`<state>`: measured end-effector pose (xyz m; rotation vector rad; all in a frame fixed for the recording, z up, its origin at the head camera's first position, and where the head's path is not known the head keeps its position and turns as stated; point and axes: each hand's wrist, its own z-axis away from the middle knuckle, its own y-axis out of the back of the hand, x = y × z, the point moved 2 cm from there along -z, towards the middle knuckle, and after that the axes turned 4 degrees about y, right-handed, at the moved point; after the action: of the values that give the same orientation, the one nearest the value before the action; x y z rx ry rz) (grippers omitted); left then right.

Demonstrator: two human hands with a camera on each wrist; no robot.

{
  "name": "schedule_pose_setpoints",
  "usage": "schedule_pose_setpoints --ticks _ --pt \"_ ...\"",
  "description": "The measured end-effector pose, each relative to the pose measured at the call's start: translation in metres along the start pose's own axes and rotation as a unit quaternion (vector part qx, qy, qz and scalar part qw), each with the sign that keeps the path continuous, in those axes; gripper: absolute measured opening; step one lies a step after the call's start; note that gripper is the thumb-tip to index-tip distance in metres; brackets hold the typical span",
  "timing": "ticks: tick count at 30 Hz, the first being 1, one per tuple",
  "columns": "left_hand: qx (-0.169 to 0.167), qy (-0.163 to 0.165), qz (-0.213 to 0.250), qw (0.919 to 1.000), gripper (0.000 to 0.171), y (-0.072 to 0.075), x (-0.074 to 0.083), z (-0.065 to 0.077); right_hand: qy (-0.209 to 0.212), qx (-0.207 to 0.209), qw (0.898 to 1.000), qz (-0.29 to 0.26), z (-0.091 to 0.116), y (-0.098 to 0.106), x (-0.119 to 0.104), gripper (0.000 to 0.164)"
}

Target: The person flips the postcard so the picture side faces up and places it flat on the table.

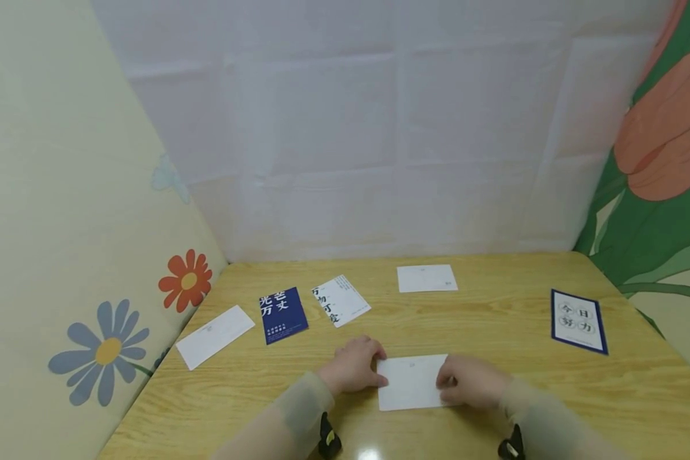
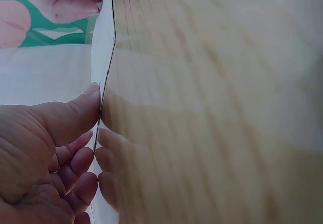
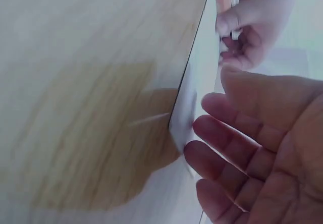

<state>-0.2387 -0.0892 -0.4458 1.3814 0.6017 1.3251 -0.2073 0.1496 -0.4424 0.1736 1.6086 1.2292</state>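
A white card (image 1: 411,391) with a small faint mark near its far edge lies on the wooden table, between the two hands. At its left edge my left hand (image 1: 353,365) touches the card with thumb and fingertips spread along the side. The left wrist view has the thumb (image 2: 83,110) on the card's edge and the other fingers bent at the tabletop. My right hand (image 1: 474,381) is at the right edge, its fingers over that end of the card. In the right wrist view its loosely bent fingers (image 3: 217,158) meet the edge, thumb apart from them.
Farther left lie a blank white card (image 1: 215,337), a dark blue card (image 1: 286,317) with white characters and a white card (image 1: 345,303) with black characters. Another white card (image 1: 427,278) lies at the back, and a blue-bordered card (image 1: 578,321) at the right.
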Motion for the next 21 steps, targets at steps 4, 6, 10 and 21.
schedule_pose_setpoints --ticks 4,6,10,21 --pt "-0.002 -0.003 0.0 1.0 0.037 0.0 -0.001 0.0 -0.037 0.018 0.999 -0.013 -0.005 0.004 0.006 0.013" --pt "-0.003 -0.005 0.001 1.0 0.037 0.0 -0.001 0.0 -0.058 0.027 0.998 -0.015 -0.008 0.006 0.01 0.016" --pt "-0.006 -0.007 0.004 1.0 0.037 0.0 -0.002 0.0 -0.09 0.042 0.995 -0.008 -0.015 0.012 0.017 0.023" --pt "-0.017 -0.003 0.015 0.9997 0.036 0.001 -0.003 -0.002 -0.113 0.051 0.992 0.013 -0.026 0.017 0.021 0.037"
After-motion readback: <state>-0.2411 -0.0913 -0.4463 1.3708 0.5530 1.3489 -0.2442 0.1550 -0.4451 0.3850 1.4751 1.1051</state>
